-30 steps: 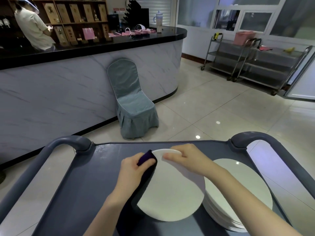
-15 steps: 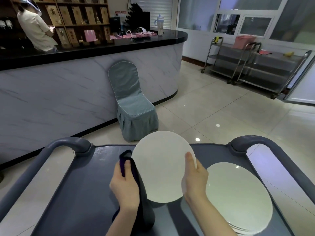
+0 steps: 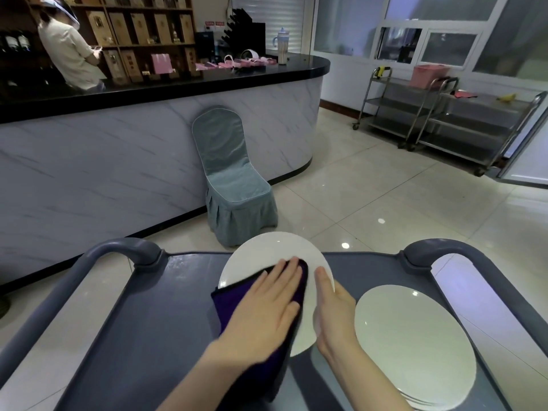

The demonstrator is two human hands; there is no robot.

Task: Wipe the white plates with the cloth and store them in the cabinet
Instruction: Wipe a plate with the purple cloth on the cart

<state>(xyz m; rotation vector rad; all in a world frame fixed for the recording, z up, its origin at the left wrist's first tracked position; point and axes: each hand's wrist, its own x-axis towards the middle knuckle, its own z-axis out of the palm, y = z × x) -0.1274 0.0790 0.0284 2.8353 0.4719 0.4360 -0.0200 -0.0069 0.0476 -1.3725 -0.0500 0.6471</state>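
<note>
Left hand [image 3: 264, 307] flat, pressing purple cloth [image 3: 226, 305] on tilted white plate [image 3: 267, 250]; right hand [image 3: 335, 315] grips rim.

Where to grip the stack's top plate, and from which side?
Pinch the top plate by its rim, probably from the left: it lies flat on the stack, so only the edge offers purchase, and the right hand is nearest that side.

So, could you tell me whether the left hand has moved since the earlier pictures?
Yes: the left hand went rightward, away from the cart's left handle, onto the plate.
</note>
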